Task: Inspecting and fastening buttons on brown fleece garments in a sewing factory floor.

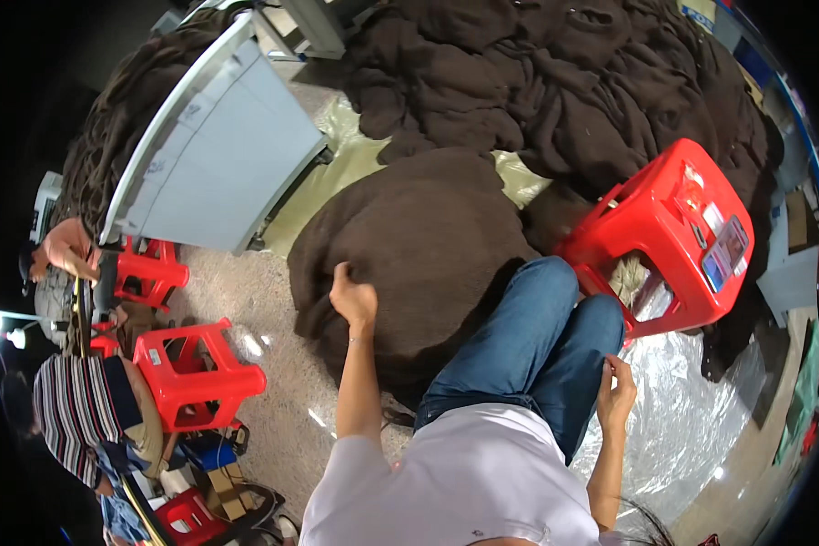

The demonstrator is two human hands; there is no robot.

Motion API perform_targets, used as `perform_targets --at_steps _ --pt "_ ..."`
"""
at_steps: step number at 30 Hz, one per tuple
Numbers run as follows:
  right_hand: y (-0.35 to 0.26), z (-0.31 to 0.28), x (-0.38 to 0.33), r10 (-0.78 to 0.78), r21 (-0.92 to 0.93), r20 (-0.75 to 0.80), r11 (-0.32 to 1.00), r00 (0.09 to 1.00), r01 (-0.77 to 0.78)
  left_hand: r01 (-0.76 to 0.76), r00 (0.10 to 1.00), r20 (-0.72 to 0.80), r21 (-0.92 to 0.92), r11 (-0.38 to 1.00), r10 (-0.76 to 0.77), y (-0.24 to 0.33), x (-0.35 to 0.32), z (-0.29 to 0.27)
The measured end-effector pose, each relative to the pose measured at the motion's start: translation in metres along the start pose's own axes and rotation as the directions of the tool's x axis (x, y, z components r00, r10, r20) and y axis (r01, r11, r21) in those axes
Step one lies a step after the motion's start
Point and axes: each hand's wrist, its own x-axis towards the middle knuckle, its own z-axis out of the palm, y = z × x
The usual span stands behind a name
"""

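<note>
A broad brown knitted cloth (419,237) is heaped in front of my knees, its surface drawn fairly smooth over the top. My left hand (355,298) lies at the left part of this cloth, fingers curled in and thumb pointing up, closed on a fold of it. Beside the outer side of my right knee is my right hand (617,391), its fingers bent together near the jeans. Whatever may be between those fingers is too small to make out.
A red plastic stool (651,246) stands right, with a phone (726,247) and small items on top. Brown garments (555,82) pile up beyond. Clear plastic sheeting (673,419) covers the floor at right. Left are a grey table (218,136), red stools (196,373) and two people.
</note>
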Motion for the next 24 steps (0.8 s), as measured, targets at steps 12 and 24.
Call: perform_targets --at_steps 12,24 --pt "-0.138 0.098 0.1 0.041 0.772 0.126 0.624 0.991 -0.124 0.05 0.565 0.594 -0.718 0.694 0.573 0.201 -0.061 -0.03" --pt "-0.047 0.114 0.133 0.314 0.898 0.209 0.313 0.926 -0.308 -0.69 0.516 0.599 -0.133 0.711 0.612 0.081 -0.059 0.045"
